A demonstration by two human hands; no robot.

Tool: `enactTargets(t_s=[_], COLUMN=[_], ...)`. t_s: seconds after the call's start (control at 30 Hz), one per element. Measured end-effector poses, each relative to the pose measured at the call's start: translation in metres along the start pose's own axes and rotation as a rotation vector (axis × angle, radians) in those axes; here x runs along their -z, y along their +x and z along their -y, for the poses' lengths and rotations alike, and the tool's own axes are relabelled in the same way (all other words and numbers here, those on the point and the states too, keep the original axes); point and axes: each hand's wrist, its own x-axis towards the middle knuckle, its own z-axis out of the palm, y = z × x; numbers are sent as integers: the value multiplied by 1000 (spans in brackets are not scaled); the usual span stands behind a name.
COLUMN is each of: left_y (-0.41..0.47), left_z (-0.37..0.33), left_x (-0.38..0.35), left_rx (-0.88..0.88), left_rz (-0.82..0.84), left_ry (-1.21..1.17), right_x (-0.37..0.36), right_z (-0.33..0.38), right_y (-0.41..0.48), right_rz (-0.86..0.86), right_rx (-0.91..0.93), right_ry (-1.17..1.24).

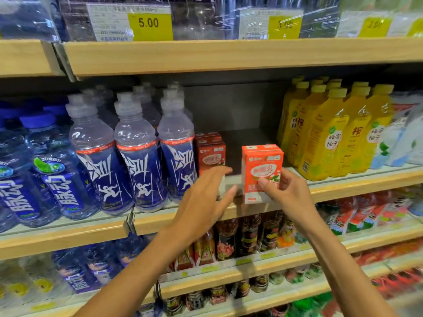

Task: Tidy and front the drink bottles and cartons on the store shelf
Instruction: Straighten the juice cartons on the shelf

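1. Though dim at the back, fronted in pale wood: middle shelf (343, 189), with a grey rear panel and further tiers above and below.
2. Orange-red carton (262, 165): upright at the shelf's front lip, in the gap between the dark red cartons (211, 154) and the yellow bottles (327, 138); resting or lifted, not possible to tell.
3. Right hand (289, 194): thumb and fingers pinching the orange-red carton's lower half.
4. Left hand (206, 197): fingers straight and spread, holding nothing, in front of the dark red cartons, hiding their lower part.
5. Left of the dark red cartons: clear blue-label bottles (139, 161), then blue-capped bottles (57, 175).
6. Upper tier: wrapped bottle packs behind a yellow price tag (150, 26) reading 5.00.
7. Lower tier: dark bottles (249, 234) and small red packs, blurred.
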Motion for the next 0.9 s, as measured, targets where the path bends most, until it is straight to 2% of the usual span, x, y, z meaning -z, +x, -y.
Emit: enactTargets(t_s=[0.07,0.13,0.27,0.47,0.67,0.8,0.9], left_y=[-7,-11,-13,-18,-19,-19,-22], left_z=[15,31,53,63,66,64,65], left_x=[-12,-21,-28,-36,-36,-34,-33], left_rx=[-289,-514,-720,-739,-717,-710,-653], left_rz=[48,138,217,232,224,214,186], left_ry=[312,486,619,649,648,645,603], right_x=[7,7,-1,-4,-14,-15,-14], right_z=[-12,-23,-42,-54,-65,-64,-55], right_y=[16,30,53,91,114,114,107], right_rz=[-51,-67,-57,2,-77,-62,-79], right_rx=[-26,-49,-72,-84,-110,-132,-109], right_ry=[-56,-86,-144,-351,-373,-379,-467])
